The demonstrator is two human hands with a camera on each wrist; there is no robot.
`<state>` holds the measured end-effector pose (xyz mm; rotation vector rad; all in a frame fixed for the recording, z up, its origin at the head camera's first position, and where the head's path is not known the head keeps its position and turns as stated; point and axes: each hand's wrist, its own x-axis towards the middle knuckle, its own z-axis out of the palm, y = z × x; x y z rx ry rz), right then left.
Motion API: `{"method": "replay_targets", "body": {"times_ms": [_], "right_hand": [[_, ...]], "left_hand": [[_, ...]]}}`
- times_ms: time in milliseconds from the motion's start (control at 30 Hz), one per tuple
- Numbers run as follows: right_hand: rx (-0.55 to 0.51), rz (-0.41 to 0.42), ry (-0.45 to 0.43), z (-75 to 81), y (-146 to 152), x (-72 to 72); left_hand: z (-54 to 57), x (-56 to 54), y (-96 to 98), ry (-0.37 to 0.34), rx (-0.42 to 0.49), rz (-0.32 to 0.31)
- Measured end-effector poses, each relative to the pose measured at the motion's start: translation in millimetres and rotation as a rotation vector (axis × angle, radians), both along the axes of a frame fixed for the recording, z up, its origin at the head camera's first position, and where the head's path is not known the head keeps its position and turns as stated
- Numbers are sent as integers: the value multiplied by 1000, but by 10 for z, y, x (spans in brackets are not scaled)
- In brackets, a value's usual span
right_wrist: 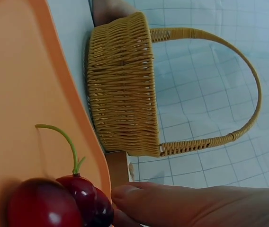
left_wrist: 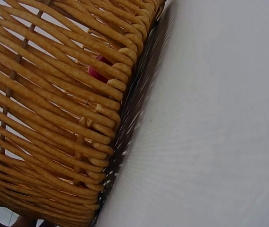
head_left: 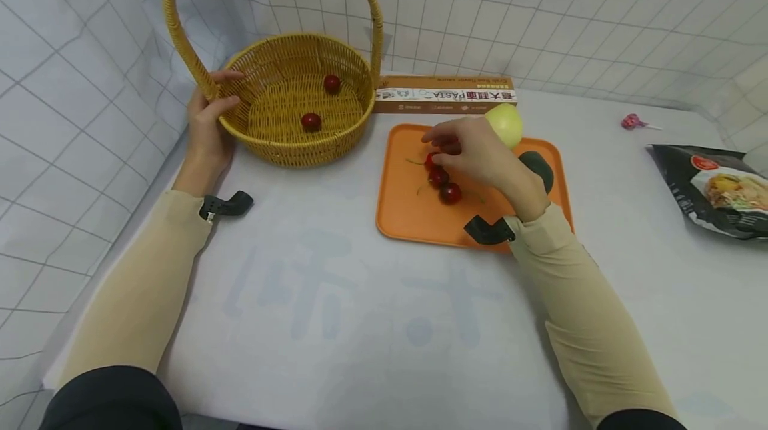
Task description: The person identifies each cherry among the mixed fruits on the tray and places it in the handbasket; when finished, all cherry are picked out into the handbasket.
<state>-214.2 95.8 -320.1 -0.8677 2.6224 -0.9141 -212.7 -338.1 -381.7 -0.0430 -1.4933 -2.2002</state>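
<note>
My left hand (head_left: 210, 123) grips the left rim of a yellow wicker basket (head_left: 288, 155) near the foot of its tall handle, fingers over the edge. Inside the basket lie two cherries, one farther back (head_left: 332, 84) and one nearer the front (head_left: 311, 122). My right hand (head_left: 480, 150) reaches over an orange tray (head_left: 408, 223), thumb and forefinger apart around the far end of a row of stemmed dark red cherries (head_left: 451, 193). In the right wrist view its thumb (right_wrist: 130, 191) is right beside the cherries (right_wrist: 80, 191).
Partly behind the right hand is a yellow-green round fruit (head_left: 505, 125); a dark green rounded thing (head_left: 538, 169) lies on the tray's right side. A pasta box (head_left: 444, 95) stands behind the tray. Farther right are a wrapped lollipop (head_left: 632, 122) and a black food packet (head_left: 714, 190).
</note>
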Motion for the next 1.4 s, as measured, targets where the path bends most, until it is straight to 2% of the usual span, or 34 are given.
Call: {"method": "replay_targets", "body": {"times_ms": [100,467,1033,1267,1400], "right_hand": [[28,7,1,-28,-13,-5],[117,-2,96,-148,-98,11],[69,-24,146,-184,-124,33],[-15,-36,143,-145,-105,53],[-89,-27,181,-122,-141,50]], "left_hand": [[1,10,-1,-4,-7,1],[28,27,4,-29,-33,12],[21,31,16,-36,-28,0],[20,14,19,-25,-18,2],[6,4,3,-3,12,11]]}}
